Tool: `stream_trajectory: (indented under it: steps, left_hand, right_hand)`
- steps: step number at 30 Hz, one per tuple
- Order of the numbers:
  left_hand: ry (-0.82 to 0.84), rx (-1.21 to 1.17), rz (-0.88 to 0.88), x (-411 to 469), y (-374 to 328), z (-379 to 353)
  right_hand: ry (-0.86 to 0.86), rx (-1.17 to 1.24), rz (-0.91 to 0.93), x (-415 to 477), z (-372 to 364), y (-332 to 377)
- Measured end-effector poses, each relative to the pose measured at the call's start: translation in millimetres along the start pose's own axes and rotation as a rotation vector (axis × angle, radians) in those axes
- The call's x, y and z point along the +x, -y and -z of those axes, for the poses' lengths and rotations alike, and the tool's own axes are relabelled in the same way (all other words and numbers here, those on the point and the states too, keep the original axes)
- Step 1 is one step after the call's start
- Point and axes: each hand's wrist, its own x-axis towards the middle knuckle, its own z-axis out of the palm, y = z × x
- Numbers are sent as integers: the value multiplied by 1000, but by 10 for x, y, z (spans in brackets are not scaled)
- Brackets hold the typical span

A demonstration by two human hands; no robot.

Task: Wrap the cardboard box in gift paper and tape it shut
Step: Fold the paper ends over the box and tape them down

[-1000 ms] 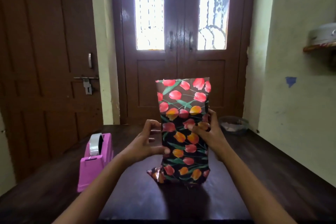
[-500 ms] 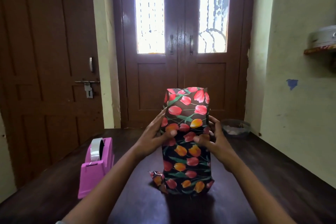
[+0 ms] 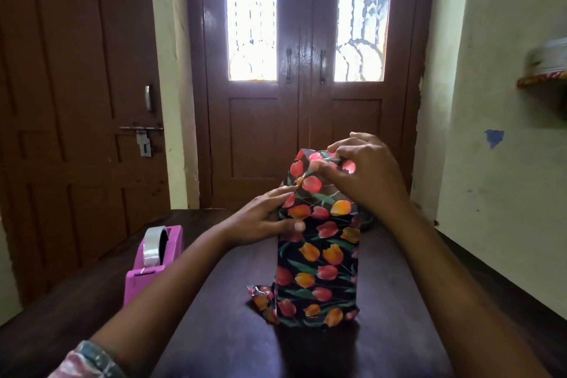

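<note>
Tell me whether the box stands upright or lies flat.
Upright. The box stands on end on the table; the left hand presses its side, the right hand pinches paper at its top.

No legible text, label or number anywhere.

box [image 3: 319,255] | tulip gift paper | upright on table [image 3: 214,331]

One wrapped box [image 3: 319,255], one tape dispenser [image 3: 144,273], two hands [image 3: 264,219] [image 3: 366,173]
</note>
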Motion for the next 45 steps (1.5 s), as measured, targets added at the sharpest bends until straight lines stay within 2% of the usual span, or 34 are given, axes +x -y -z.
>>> stream_trajectory:
  steps: [2,6,11,14,20,23,26,28,30,34,39,43,45]
  left_hand:
    - [39,-115,107,-3,-22,50]
    - [26,-217,262,68,-201,143]
    - [-102,-62,404,372,-320,158]
    - [-63,86,381,479,-314,107]
    - [119,36,340,505,-369,81]
    - [206,55,384,496,-373,97]
    - [214,6,426,471,-371,107]
    - [225,-20,446,467,-349,109]
    - [234,-24,454,482,-328,116]
    - [265,-32,472,521,-322,139]
    - [334,93,496,576,-375,178]
    - [355,172,500,587,-369,209]
    - [359,191,493,580,-372,207]
  right_hand:
    - [-72,110,21,-64,20,-72]
    - [-19,204,136,-221,52,-116]
    - [37,220,217,-369,67,-148]
    - [21,168,255,-428,103,-172]
    - [73,176,324,-408,216,-152]
    - [134,153,219,-332,269,-121]
    - [98,238,84,-300,335,-179]
    - [204,160,49,-276,347,-258]
    - [334,25,111,-255,287,-339]
    - [346,289,104,-190,252,-415]
    - [459,590,5,-224,240,-393]
    - [305,647,-53,-286,303,-280]
    - [339,597,-81,-286,404,-218]
